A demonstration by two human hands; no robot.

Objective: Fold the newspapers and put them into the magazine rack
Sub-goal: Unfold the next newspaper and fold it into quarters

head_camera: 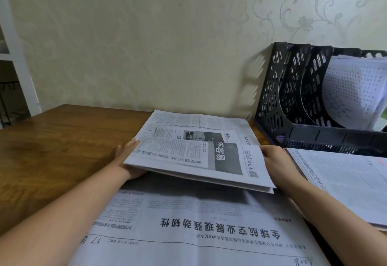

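Here your left hand (pixel 127 161) has its fingers stretched nearly straight along the left edge of the folded newspaper (pixel 194 156), palm slipped under it, carrying that side. Your right hand (pixel 274 161) clasps the paper's right edge, thumb on top, the other fingers hidden beneath. The paper's near edge is lifted off the table (pixel 58 146), above an open newspaper (pixel 188 230) spread at the near edge. Another newspaper (pixel 345 184) lies at the right edge. The black magazine rack (pixel 297 102) stands in the far right corner against the wall, papers (pixel 354 91) in its right-hand slot.
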